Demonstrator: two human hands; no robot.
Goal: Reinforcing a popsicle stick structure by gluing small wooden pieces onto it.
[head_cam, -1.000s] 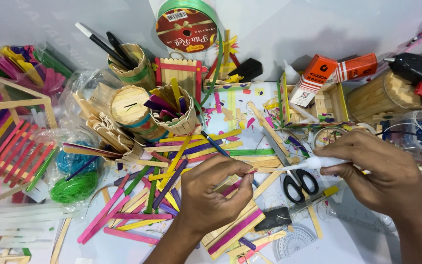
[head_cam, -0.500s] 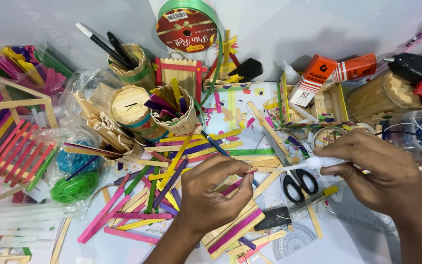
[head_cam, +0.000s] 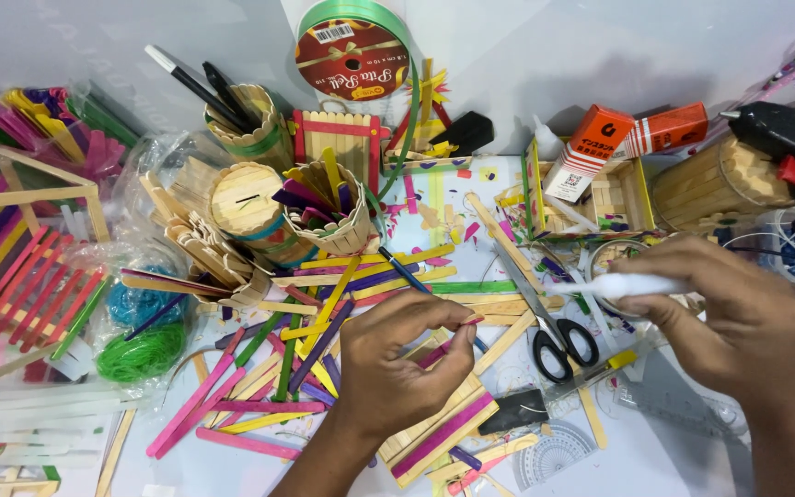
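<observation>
1. Over the last second almost nothing has shifted: both hands stay low over the stick pile, so the fiddly work at the fingertips is still going on.
2. The left hand [head_cam: 397, 359] stays pinched shut on a small pink craft stick [head_cam: 448, 345], just above a panel of glued sticks [head_cam: 439, 433].
3. The right hand [head_cam: 733, 322] keeps its closed grip on a white glue tube [head_cam: 623, 285] (nozzle pointing left), near the scissors [head_cam: 554, 340].
4. At the table's [head_cam: 655, 460] far edge: a round green ribbon spool [head_cam: 351, 51] with a red label, and two orange boxes [head_cam: 627, 138] beside a black glue gun [head_cam: 793, 147].
</observation>
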